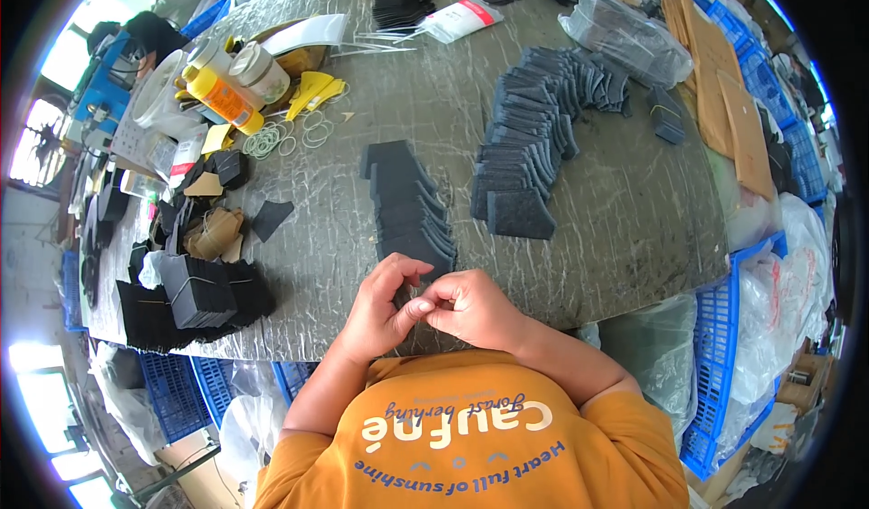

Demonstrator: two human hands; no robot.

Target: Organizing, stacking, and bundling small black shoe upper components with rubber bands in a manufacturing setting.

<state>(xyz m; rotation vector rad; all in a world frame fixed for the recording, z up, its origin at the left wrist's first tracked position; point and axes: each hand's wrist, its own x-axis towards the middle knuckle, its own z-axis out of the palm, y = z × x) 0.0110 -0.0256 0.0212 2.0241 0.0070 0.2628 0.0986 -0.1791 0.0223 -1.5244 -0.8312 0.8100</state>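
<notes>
Centrally, the person's left hand [380, 308] and right hand [477, 308] meet above the near edge of the table [634, 215], just in front of a short fanned row of dark, flat pieces [407, 210]. The fingers [395, 268] of both hands are curled, with thumbs and fingertips brought together; whether they grip a small item cannot be told, since the knuckles and thumbs screen the space between them. The hands also conceal the row's nearest end, and each piece is mostly covered by its overlapping neighbour.

To the right lies a longer curved row of similar pieces [520, 170], with a small banded stack [667, 120] near its far end. At left, a banded black block [199, 292] stands among dark and brown scraps, hard to separate by eye. Two black stacks [403, 2] lie at the far side, one cut by the upper edge. The fisheye rim darkens and bends the blue crates [711, 373] at the right.

Writing: the orange shirt [507, 446] carries large pale letters and dark curved lines, legible though inverted. The yellow bottle [217, 97] has an orange label, and the white packet [462, 19] a red band; their print is too small to read.
</notes>
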